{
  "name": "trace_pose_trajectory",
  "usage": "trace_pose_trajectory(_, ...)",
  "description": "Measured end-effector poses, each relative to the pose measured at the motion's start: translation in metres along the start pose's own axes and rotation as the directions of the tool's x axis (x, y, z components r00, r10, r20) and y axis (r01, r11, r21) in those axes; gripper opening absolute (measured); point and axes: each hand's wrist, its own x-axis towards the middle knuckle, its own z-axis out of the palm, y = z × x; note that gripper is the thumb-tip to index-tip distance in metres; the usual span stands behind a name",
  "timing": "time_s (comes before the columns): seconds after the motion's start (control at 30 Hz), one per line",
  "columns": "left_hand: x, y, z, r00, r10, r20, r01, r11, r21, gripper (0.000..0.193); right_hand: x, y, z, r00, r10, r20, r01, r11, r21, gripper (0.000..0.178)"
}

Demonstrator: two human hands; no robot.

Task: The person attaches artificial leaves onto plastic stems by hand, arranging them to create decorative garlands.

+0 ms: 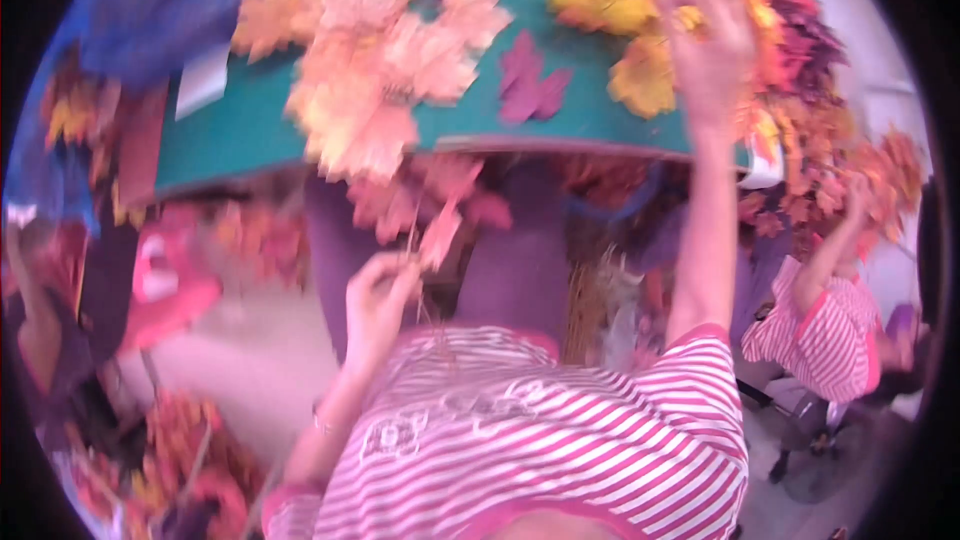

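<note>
My left hand (380,288) is closed in a pinch on the thin stem of a maple-leaf garland, just below the table edge. Pink and peach artificial maple leaves (385,65) run from that stem up over the table edge and lie on the green top. My right hand (712,45) is stretched forward over a pile of yellow maple leaves (645,70) on the right of the table. Its fingers are curled but smeared by motion, so whether a leaf is between them does not show. A single purple leaf (530,80) lies between the two clusters.
The green table (240,140) crosses in front of me, with blue cloth or plastic (180,0) at its far left. Orange and red leaves (810,140) hang off its right end. Another person (835,325) sits at right; leaf heaps (190,440) lie at lower left.
</note>
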Motion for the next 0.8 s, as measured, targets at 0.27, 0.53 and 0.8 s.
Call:
trace_pose_trajectory(0.27, 0.003, -0.005, 0.006, 0.997, -0.023, -0.075, 0.034, 0.987, 0.156, 0.014, -0.013, -0.184, -0.057, 0.816, -0.123, 0.565, -0.386, 0.613, 0.690, 0.014)
trace_pose_trajectory(0.53, 0.003, 0.007, -0.001, 0.956, -0.159, 0.245, 0.256, 0.859, -0.442, 0.035, -0.102, -0.239, -0.052, 0.638, -0.216, 0.739, -0.758, -0.007, 0.652, 0.019)
trace_pose_trajectory(0.8, 0.020, 0.007, 0.008, 0.959, -0.220, 0.181, 0.280, 0.850, -0.447, 0.021, -0.115, -0.242, -0.075, 0.715, -0.306, 0.628, -0.558, -0.791, 0.250, 0.012)
